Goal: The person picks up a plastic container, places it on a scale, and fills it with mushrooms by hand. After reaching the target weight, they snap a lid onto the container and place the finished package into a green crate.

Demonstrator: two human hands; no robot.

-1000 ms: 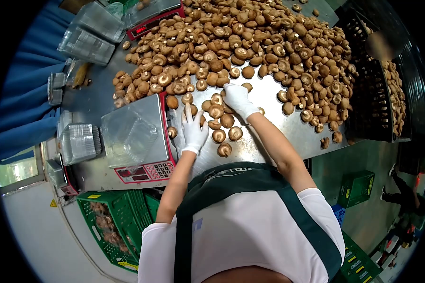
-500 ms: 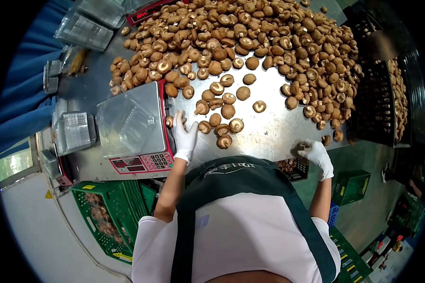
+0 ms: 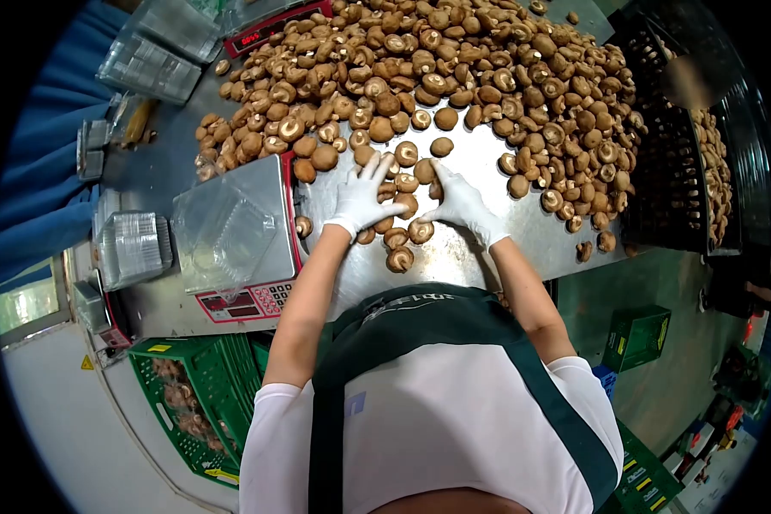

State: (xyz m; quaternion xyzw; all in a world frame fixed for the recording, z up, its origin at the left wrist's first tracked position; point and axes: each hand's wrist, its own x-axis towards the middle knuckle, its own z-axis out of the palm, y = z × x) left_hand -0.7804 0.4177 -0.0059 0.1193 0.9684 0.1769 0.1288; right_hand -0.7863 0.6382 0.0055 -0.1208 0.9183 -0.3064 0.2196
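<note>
A small cluster of brown shiitake mushrooms [image 3: 407,206] lies on the metal table between my two white-gloved hands. My left hand [image 3: 360,199] rests at the cluster's left side, fingers spread and pointing away from me, partly covering some caps. From the right, my right hand [image 3: 467,208] reaches in with thumb and fingers apart, its fingertips touching or close to the outer mushrooms. Neither hand is closed round a mushroom. One upturned mushroom [image 3: 399,259] sits at the near end of the cluster. Beyond them spreads a large heap of shiitake [image 3: 471,68].
Left of my hands stands a red-edged scale [image 3: 270,214] with a clear plastic container [image 3: 231,224] on its platform. Stacked clear trays [image 3: 135,248] stand further left. A black crate [image 3: 672,171] is at the right; a green crate [image 3: 188,368] stands below the table.
My left hand has moved from beside the scale up and right onto the cluster. My right hand has swung in from the table's front edge to the cluster's right side.
</note>
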